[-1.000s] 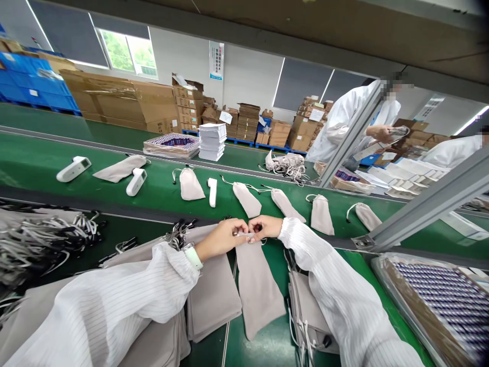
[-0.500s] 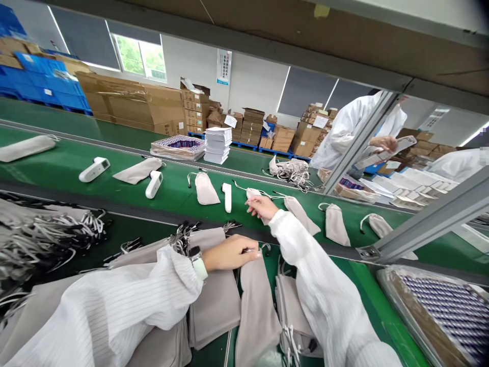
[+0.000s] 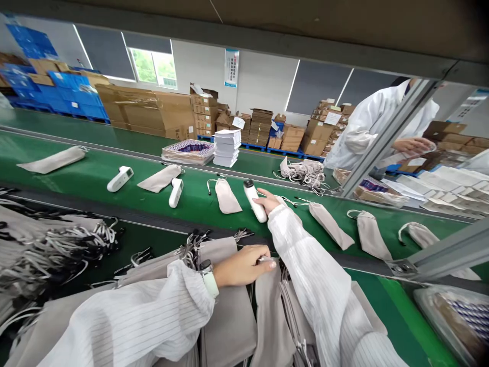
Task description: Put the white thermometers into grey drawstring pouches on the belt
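Note:
My left hand [image 3: 244, 265] is closed on the top end of a grey drawstring pouch [image 3: 271, 311], which hangs down toward me. Over the green belt, my right hand [image 3: 270, 202] has its fingers around a white handheld thermometer [image 3: 252, 200], its dark end pointing away from me. The thermometer's underside and part of my grip are hidden. To the left on the belt lie a second thermometer [image 3: 176, 193] and a third [image 3: 119, 179], with flat grey pouches among them. One grey pouch [image 3: 226, 196] lies just left of the held thermometer.
Stacked grey pouches [image 3: 225, 316] lie beneath my left arm, and a heap of white cords [image 3: 87, 232] is at left. A metal post [image 3: 385, 137] slants up at right. Beyond the belt stand a paper stack [image 3: 226, 148], a tray [image 3: 188, 152] and a co-worker in white [image 3: 359, 122].
My right hand has moved onto the nearest thermometer and now grips it, tilted. My left hand still pinches the pouch. The view has shifted, and items on the belt appear farther right.

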A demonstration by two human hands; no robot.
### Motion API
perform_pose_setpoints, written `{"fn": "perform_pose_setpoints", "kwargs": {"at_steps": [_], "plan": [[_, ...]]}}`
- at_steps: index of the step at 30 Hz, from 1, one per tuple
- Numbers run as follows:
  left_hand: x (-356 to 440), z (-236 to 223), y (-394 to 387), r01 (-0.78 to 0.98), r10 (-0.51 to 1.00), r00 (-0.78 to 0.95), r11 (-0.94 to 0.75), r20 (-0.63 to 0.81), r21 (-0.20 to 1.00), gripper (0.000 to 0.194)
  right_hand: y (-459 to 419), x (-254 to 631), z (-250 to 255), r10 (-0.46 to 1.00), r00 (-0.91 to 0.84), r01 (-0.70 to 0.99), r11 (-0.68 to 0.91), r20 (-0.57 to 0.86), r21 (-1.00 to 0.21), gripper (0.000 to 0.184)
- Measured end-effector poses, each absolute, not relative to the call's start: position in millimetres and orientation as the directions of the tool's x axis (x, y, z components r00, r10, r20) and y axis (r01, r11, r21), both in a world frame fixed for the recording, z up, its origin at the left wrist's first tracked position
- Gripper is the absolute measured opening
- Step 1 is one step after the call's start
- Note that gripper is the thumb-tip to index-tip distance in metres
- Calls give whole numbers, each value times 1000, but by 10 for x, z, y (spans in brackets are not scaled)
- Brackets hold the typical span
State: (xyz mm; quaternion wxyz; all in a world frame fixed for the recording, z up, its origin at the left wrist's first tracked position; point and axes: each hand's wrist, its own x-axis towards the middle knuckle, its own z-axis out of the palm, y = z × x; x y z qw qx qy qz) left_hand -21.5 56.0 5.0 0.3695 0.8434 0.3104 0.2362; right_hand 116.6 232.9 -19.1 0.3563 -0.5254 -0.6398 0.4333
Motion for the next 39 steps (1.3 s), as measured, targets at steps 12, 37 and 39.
{"fn": "perform_pose_setpoints", "kwargs": {"at_steps": [12, 37, 39], "plan": [[-220, -18, 592, 344, 641, 754, -572, 143, 745, 21, 1253, 1619, 317, 859, -20, -157, 502, 511, -850, 43], [-222, -34, 632, 324, 659, 730, -567, 182, 757, 24, 702, 1790, 11, 690, -271, 182, 721, 671, -669, 34], [-229, -20, 627, 315, 649, 737, -579, 191, 752, 23, 701, 1773, 74, 735, -231, 160, 675, 637, -721, 32]]}}
